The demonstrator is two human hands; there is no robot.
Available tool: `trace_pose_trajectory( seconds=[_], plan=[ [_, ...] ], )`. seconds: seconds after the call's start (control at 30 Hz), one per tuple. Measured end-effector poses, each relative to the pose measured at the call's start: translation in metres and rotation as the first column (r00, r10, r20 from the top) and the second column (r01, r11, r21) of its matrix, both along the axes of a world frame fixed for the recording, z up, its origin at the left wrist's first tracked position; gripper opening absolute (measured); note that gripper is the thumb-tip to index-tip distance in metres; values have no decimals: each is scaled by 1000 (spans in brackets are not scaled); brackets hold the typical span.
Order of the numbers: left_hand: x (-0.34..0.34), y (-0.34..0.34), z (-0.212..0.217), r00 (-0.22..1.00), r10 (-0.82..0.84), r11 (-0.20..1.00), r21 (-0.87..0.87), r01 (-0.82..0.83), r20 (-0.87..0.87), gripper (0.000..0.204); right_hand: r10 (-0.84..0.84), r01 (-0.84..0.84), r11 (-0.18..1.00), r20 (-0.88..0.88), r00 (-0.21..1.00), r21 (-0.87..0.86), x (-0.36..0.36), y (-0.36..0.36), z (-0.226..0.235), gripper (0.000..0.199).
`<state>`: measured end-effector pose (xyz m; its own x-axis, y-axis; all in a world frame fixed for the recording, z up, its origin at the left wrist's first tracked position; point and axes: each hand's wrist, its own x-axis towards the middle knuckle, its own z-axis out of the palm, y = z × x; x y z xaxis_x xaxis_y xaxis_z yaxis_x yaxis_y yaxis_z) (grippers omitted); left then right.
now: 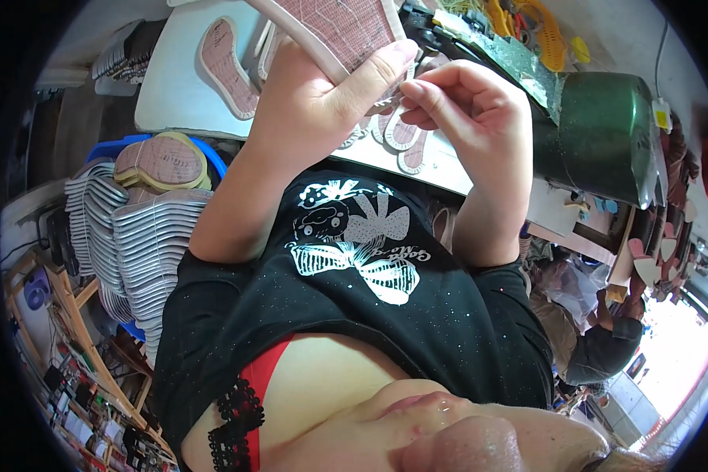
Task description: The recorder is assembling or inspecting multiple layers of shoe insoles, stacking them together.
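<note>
My left hand [315, 102] is closed around a shoe insole [342, 31] of reddish woven cloth with a pale bound edge. Its thumb lies flat over the cloth while the other fingers are hidden beneath. Close beside that thumb, my right hand [484, 110] has thumb and forefinger pinched together at the insole's edge. Whatever sits in this pinch is too small to make out. Another insole [226, 67] of the same kind lies on the white tabletop [173, 86]. Below my hands, several smaller insole pieces [411, 149] with pale rims rest on the table.
A dark green machine housing [606, 138] stands at the right, beside a table edge cluttered with yellow parts [539, 31]. Bundled stacks of insoles [153, 244] fill a blue tub [122, 147] at the left. Another person [606, 346] is at the far right.
</note>
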<state>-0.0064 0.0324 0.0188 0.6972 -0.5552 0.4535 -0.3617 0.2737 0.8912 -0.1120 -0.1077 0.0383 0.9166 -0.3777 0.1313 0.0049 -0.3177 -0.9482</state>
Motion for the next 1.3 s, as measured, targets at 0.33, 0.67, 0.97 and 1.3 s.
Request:
trace_pose_trajectory(
  seconds=[0.33,0.67,0.97,1.3],
  plan=[
    [1,-7,-2,948,59,978,172,-118,313,25,89,-153,734,-129,988,-662,14,-2,17,12],
    [0,-11,-10,988,59,983,163,-83,143,25,-31,39,980,45,998,-197,7,-7,-31,11],
    [-1,-20,-8,986,34,985,164,-62,165,25,128,-109,956,-55,990,271,8,-28,-27,16],
    [-1,-22,-12,994,25,969,243,-51,109,24,-20,56,905,88,996,-421,12,-22,-32,12]
  ],
)
